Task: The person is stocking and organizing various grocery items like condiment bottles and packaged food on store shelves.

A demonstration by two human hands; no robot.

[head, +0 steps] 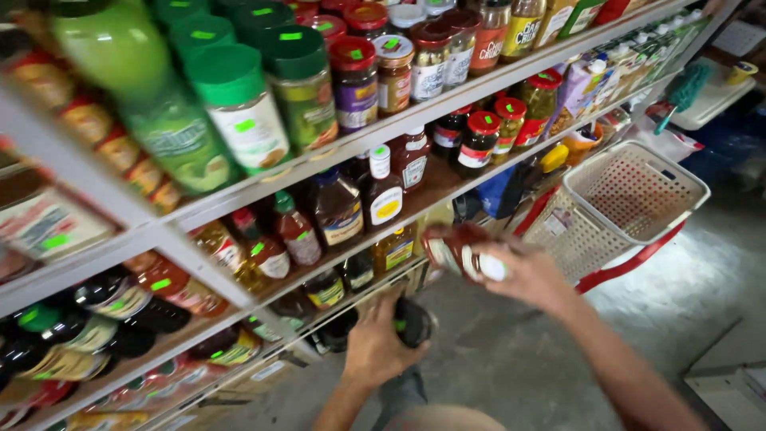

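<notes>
Shop shelves packed with jars and sauce bottles run along the left above a grey concrete floor. Down low, the right hand grips a red sauce bottle tipped sideways, off the shelf, while the left hand clasps a dark bottle beside the bottom shelf. Neither is placed yet. Beyond stands a beige basket.

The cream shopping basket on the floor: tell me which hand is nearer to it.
Right. The right hand, holding a red bottle, is just left of the basket; the left hand, gripping a dark bottle, sits lower and farther left.
</notes>
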